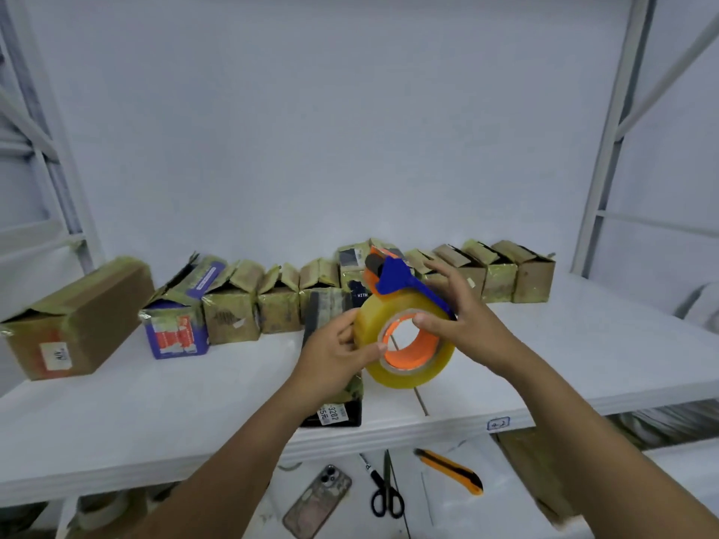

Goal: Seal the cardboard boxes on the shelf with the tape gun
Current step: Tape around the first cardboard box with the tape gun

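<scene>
The tape gun [408,324] is held in the air by 2 hands, in front of the row of cardboard boxes [233,309] that stands along the back of the white shelf [155,414]. The left hand [334,355] is on the tape gun's left side and pinches the outer rim of the yellowish tape roll [412,373] between thumb and curled fingers. The right hand [463,317] is on its right side, with the thumb hooked into the orange core and the other fingers spread behind the blue frame, so it grips the tool from the back. Those fingers hide part of the frame, and the cutter end is hard to make out against the boxes behind it. Directly below the tape gun a dark box [332,412] lies near the shelf's front edge, mostly covered by the left wrist, with only a label and 1 end showing. Far left of the tape gun a larger box [78,317] lies tilted. Below it, on a lower surface, lie a phone [317,499], scissors [385,496] and an orange utility knife [451,470].
</scene>
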